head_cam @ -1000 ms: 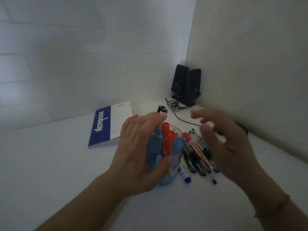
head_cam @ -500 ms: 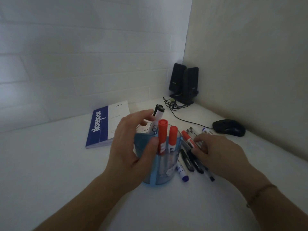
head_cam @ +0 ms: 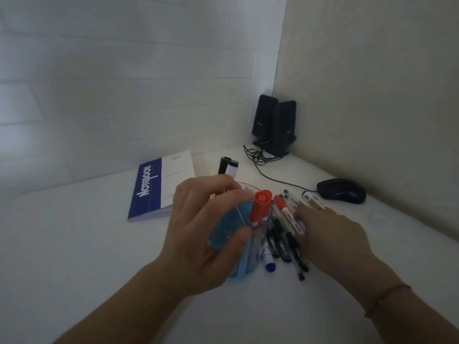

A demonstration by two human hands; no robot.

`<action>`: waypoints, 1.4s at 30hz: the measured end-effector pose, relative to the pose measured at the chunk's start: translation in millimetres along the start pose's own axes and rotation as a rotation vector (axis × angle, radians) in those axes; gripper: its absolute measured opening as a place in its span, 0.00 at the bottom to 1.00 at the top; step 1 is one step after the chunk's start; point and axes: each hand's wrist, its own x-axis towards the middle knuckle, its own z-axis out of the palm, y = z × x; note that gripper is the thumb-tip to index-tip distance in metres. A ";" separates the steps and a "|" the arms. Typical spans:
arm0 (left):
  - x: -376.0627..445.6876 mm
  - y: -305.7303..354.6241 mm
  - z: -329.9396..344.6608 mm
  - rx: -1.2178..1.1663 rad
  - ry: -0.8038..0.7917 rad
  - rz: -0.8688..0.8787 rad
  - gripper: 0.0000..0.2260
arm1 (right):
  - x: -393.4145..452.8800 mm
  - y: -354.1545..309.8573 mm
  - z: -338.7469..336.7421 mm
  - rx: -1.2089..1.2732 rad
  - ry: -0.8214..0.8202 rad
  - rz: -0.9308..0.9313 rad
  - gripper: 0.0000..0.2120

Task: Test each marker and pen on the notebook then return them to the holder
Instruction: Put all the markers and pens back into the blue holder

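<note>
White table [head_cam: 74,244], set into a dim corner of 2 pale walls; 2 black speakers [head_cam: 274,125] at 1 o'clock, black mouse [head_cam: 341,194] at 2 o'clock.

Notebook [head_cam: 159,186]: closed, flat at 11 o'clock from the holder, well apart from both hands.

Holder [head_cam: 223,234]: blue, translucent, upright at scene centre. Contains 1 red-capped marker [head_cam: 260,207], plus 1 black marker [head_cam: 224,165] and 1 white-capped marker [head_cam: 232,168] at its far side.

Left hand [head_cam: 203,232]: wrapped around the holder, thumb at the near rim, fingers over the far rim. Steadies it.

Right hand [head_cam: 330,234]: palm down on the loose pile of pens [head_cam: 283,242] lying just beside the holder at 3 o'clock. Fingertips in contact; closure on any 1 pen cannot be told.

Step in hand, as judged: return to holder, selection of next pen.

Next move calls for: isolate 1 pen from the pile, pinch, lift clear, insert upright into an open compartment. Keep holder braced throughout.
</note>
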 end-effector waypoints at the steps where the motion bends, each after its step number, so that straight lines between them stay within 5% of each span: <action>1: -0.1 -0.1 0.3 -0.009 0.008 -0.010 0.14 | 1.1 2.8 1.2 0.037 0.006 0.009 0.12; 4: 0.3 0.0 0.1 -0.046 0.047 -0.059 0.14 | 7.0 14.7 1.4 0.353 0.124 0.016 0.17; 9: -0.5 -0.4 -2.1 -0.125 0.019 -0.117 0.14 | -5.4 8.1 -24.6 1.361 0.330 -0.078 0.41; 13: -0.6 2.5 -0.3 -0.113 -0.044 -0.119 0.19 | -21.7 -16.2 -37.2 1.479 0.514 -0.288 0.47; 20: -0.1 1.4 0.9 -0.069 -0.047 -0.148 0.25 | -11.4 -19.9 -24.2 1.040 0.510 -0.521 0.48; 25: -0.2 -2.6 0.6 -0.110 -0.031 -0.106 0.23 | -13.7 -14.2 -30.0 1.014 0.518 -0.574 0.20; 30: -0.2 -1.9 -2.5 -0.135 0.030 -0.101 0.23 | 3.6 15.2 -25.1 0.775 0.638 -0.307 0.12; 33: -3.7 -3.5 -1.4 -0.108 0.030 -0.196 0.22 | 29.6 64.7 -4.6 0.307 0.331 0.085 0.13; 36: -3.9 -4.7 -1.1 -0.087 0.021 -0.240 0.25 | 40.8 95.2 6.7 0.162 -0.035 0.269 0.03; 39: -3.8 -5.0 -1.9 -0.094 0.024 -0.245 0.25 | 42.4 103.4 6.2 0.138 -0.110 0.267 0.18; 42: -2.0 -5.1 -2.8 -0.116 0.050 -0.262 0.25 | 40.5 99.4 6.6 0.157 -0.127 0.261 0.22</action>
